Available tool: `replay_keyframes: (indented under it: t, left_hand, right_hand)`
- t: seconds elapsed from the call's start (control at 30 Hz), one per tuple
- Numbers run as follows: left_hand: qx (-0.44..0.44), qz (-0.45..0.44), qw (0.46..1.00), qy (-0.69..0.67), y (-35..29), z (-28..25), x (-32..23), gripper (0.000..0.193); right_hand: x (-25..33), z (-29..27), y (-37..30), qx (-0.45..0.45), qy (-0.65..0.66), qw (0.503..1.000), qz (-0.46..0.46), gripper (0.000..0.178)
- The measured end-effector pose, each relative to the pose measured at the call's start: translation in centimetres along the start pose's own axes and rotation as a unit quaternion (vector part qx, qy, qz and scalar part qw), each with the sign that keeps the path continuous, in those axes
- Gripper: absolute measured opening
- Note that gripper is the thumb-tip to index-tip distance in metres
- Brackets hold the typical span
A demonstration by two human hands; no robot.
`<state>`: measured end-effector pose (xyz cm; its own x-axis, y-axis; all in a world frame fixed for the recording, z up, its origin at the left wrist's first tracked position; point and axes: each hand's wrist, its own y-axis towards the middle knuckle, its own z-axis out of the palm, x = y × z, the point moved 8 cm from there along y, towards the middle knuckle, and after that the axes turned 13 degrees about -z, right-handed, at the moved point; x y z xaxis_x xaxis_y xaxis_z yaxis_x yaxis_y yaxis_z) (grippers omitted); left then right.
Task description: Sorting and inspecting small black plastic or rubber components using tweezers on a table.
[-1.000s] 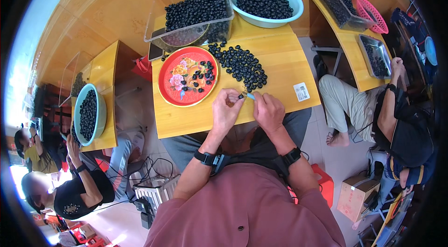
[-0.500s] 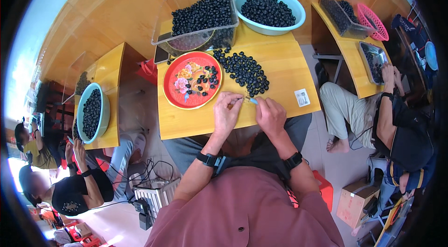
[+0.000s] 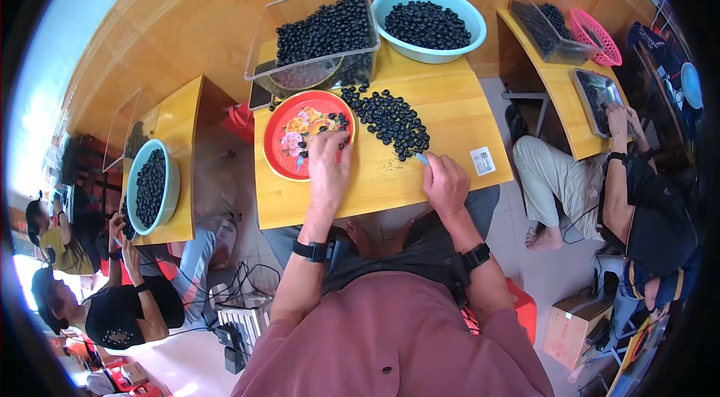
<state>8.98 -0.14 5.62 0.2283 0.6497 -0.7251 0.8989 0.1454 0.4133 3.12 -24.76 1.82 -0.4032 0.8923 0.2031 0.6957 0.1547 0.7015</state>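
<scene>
My left hand (image 3: 328, 172) is over the near right part of a red flowered plate (image 3: 274, 151) with a gold rim. Its fingers point down and look apart, next to several small black round fruits (image 3: 336, 118) on the plate; the fingertips are partly hidden. My right hand (image 3: 448, 185) is closed around a small tool with a light-blue handle (image 3: 422, 159), its tip too small to make out. Just beyond the tool lies a loose pile of the same black fruits (image 3: 394, 121). Small crumbs (image 3: 391, 166) are scattered on the yellow table (image 3: 367, 190).
Behind the plate stands a clear plastic bin (image 3: 311, 70) of black fruits, beside a light-blue basin (image 3: 429, 57) of more. A phone (image 3: 261, 96) lies by the bin, a white label (image 3: 483, 160) at right. People sit at side tables (image 3: 180, 164) with similar containers.
My left hand has moved from beside the tool, left and away from me, to over the plate, and its pinch has loosened. My right hand has shifted slightly right, still holding the tool.
</scene>
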Motion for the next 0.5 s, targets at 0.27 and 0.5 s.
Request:
replay_keyframes:
  t: [0.27, 0.5]
  left_hand:
    - [0.134, 0.035, 0.988, 0.072, -3.2, 8.1, -2.5, 0.029]
    - [0.115, 0.047, 0.989, 0.076, -3.0, 8.4, -2.0, 0.026]
  right_hand:
    - [0.2, -0.1, -0.1, -0.011, -0.006, 1.0, -0.006, 0.014]
    - [0.1, 0.2, -0.2, -0.001, -0.008, 1.0, -0.001, 0.015]
